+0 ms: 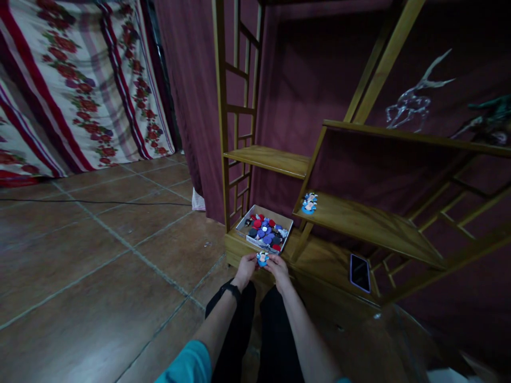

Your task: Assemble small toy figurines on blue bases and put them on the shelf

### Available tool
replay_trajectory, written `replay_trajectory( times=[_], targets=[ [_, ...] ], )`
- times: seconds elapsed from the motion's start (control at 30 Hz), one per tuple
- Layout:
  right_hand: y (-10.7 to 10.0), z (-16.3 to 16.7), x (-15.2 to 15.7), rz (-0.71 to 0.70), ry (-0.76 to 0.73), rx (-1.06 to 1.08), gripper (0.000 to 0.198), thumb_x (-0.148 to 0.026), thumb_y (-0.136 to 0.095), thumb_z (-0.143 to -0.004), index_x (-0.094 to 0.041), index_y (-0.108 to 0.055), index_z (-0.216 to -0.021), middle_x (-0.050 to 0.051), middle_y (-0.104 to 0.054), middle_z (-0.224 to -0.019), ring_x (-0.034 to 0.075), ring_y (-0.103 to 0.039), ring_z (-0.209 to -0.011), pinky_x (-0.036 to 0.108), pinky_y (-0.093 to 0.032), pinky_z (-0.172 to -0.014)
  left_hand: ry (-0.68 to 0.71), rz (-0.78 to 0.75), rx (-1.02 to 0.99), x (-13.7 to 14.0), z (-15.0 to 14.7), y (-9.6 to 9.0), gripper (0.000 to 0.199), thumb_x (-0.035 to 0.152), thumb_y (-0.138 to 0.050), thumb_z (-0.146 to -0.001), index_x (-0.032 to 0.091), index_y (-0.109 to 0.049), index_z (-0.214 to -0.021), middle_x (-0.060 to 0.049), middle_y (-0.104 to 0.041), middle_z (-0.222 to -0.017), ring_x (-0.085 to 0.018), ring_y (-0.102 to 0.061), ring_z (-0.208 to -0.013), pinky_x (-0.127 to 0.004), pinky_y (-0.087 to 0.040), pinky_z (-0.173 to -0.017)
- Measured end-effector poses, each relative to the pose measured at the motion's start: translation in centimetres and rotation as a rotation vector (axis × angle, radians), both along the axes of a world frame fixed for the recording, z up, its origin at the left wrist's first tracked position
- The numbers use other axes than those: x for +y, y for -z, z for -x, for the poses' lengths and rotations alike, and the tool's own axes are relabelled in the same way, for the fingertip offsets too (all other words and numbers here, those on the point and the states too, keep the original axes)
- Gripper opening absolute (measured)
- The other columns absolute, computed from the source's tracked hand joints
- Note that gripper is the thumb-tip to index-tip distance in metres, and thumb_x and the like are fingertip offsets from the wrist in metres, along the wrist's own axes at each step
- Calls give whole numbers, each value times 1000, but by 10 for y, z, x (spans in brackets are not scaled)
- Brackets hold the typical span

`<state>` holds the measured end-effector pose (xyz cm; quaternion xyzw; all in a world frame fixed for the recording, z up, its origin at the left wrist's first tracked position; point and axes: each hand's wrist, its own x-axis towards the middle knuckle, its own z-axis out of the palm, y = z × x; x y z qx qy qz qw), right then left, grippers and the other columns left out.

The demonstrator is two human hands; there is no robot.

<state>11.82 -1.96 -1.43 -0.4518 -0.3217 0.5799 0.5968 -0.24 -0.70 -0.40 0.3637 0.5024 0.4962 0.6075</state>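
Just in front of a shallow lidless box [275,214], a person's two hands come together on one small figurine [262,259], the left hand [246,268] pinching its left edge and the right hand [279,268] its right. The piece, bright blue with white and touches of black, faces up between the fingertips; its finer detail is too small to make out. A dark band [231,290] circles the left wrist. Beyond the hands, the box holds a jumble of red, purple, dark grey and white pieces [265,231]. To the right of the box and higher, similar blue-and-white figures [309,203] sit at the near end of a wooden shelf [371,223]. Farther right of the box, below that shelf, lies a phone [360,273] with a dark screen. Well above and right of the box stands a clear, antlered ornament [411,103]. Left of the box, a purple curtain [187,106] hangs beside the shelving.
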Motion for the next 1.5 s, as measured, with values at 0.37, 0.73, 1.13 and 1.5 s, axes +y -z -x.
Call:
replay_trajectory(
  times=[0.37, 0.73, 1.13, 1.5],
  targets=[
    [5, 0, 5, 21, 13, -20, 34, -42, -73, -54, -18, -64, -77, 3, -65, -80, 17, -61, -75, 31, -51, -68, 42, -12, -56, 2, 0, -3, 25, 29, -68, -58, 12, -68, -76, -4, -62, -62, -9, -50, -51, -21, -38, -52],
    [1, 1, 6, 33, 0, 19, 32, -39, -73, -54, -20, -62, -77, 2, -65, -81, 17, -61, -74, 32, -50, -70, -8, 22, -125, 6, 2, -1, 31, 29, -75, -51, 15, -69, -78, -3, -65, -70, -8, -52, -55, -20, -38, -53],
    [-4, -2, 4, 14, -59, 38, 29, -32, -73, -56, -20, -63, -80, 4, -66, -91, 19, -60, -87, 34, -47, -79, 45, -15, -191, 7, 7, 3, 39, 25, -78, -50, 15, -70, -87, -8, -68, -82, -11, -56, -64, -22, -41, -61],
    [2, -1, 6, 58, -32, -19, 33, -40, -72, -55, -20, -64, -79, 4, -66, -88, 19, -62, -82, 32, -49, -72, -6, 53, -193, 6, 3, -2, 32, 28, -75, -52, 13, -70, -80, -6, -66, -73, -8, -52, -55, -21, -39, -54]
  ],
)
